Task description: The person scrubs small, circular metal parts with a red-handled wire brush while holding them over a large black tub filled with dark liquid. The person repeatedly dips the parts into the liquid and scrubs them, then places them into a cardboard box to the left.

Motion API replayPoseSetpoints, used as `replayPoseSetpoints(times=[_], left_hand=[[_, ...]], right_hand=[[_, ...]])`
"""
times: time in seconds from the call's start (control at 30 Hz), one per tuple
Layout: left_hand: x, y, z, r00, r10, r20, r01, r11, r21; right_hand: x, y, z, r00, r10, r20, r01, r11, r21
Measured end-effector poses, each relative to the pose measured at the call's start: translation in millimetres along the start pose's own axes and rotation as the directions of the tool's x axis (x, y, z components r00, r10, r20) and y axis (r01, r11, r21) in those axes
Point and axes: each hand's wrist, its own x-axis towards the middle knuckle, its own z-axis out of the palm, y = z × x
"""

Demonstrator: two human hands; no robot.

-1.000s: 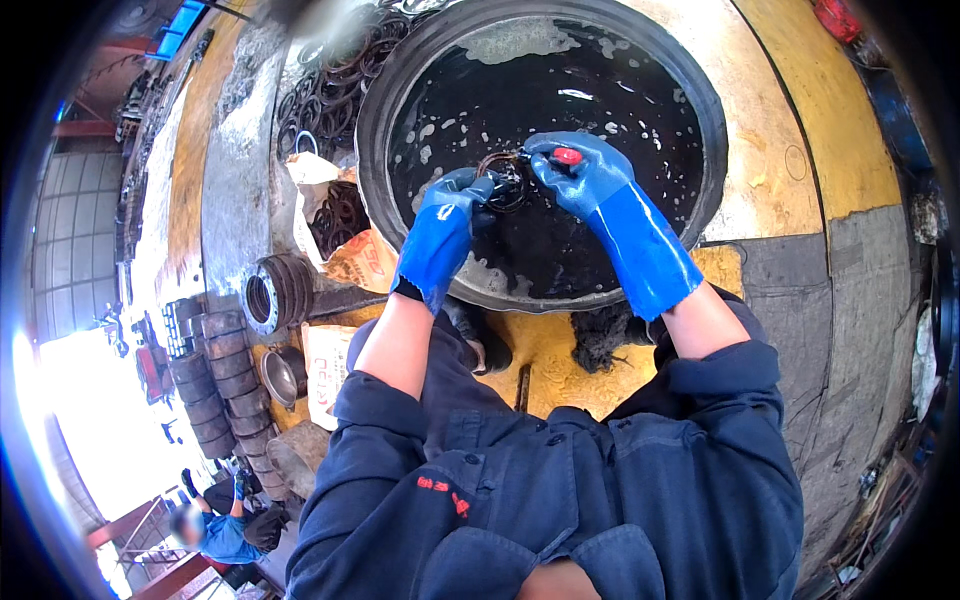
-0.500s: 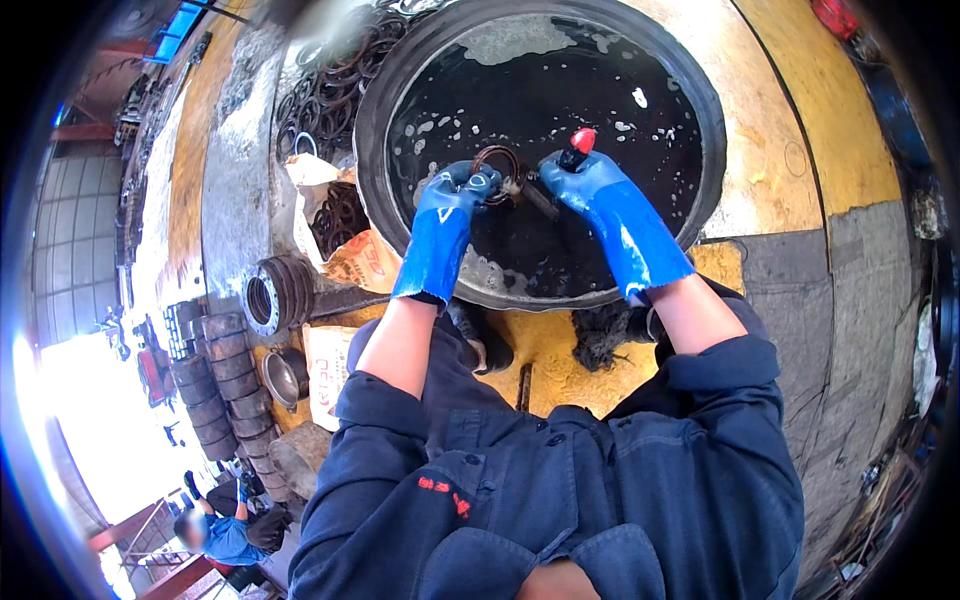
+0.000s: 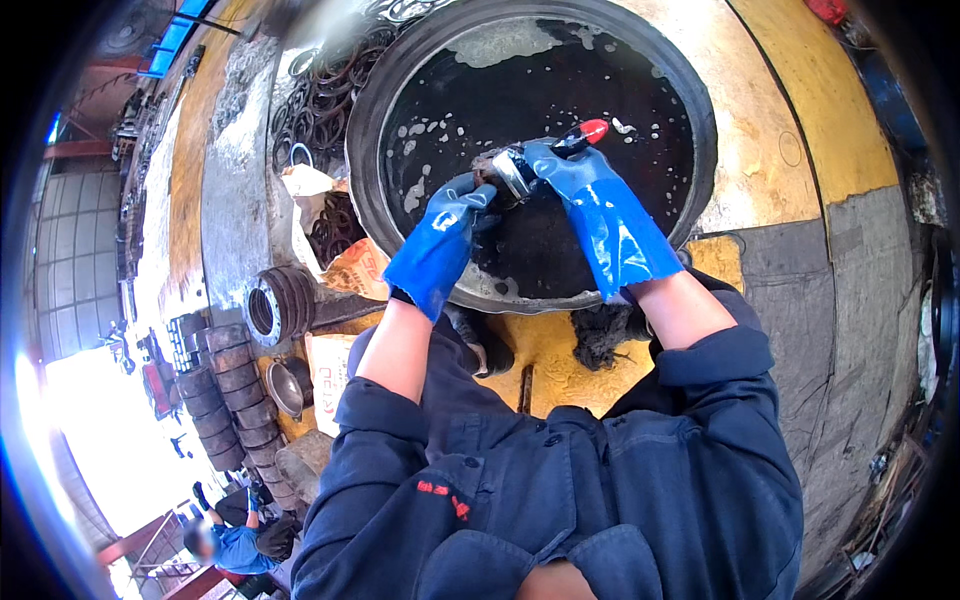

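Observation:
My left hand [image 3: 455, 215], in a blue rubber glove, grips a brownish metal ring [image 3: 486, 166] over the basin; its lower part is hidden by the fingers. In my right hand [image 3: 575, 175], gloved alike, is a hand tool [image 3: 594, 130] with a red-and-black handle and a shiny flat metal end. That end lies against the ring, between my two hands; I cannot tell whether it is a blade or a brush. Below both hands is a wide round basin [image 3: 705, 130] of dark liquid with pale foam patches.
Many dark rings [image 3: 310, 115] lie left of the basin, near an opened sack [image 3: 355, 270] of rings. Stacked rings [image 3: 280, 305], a metal bowl [image 3: 288, 388] and piled cylinders [image 3: 235, 365] stand nearer. A dark rag [image 3: 600, 340] lies by my feet. Another person [image 3: 240, 545] is at lower left.
My right hand has moved left and tilted the tool, bringing its metal end onto the ring. The left hand has turned, so the ring's opening no longer shows.

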Motion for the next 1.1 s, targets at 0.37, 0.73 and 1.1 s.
replayPoseSetpoints(times=[0.37,0.73,1.1], left_hand=[[-9,-5,-23,0.915,0.393,0.092,-0.395,0.821,0.412],[-8,-1,-24,0.992,-0.010,-0.122,-0.009,0.988,-0.154],[-13,0,-21,0.995,0.039,-0.090,-0.051,0.989,-0.141]], right_hand=[[-56,-42,15,0.959,-0.017,0.283,0.195,0.764,-0.614],[-35,-29,2,0.986,-0.167,-0.027,0.064,0.519,-0.852],[-31,-15,9,0.982,-0.163,0.091,0.186,0.799,-0.572]])
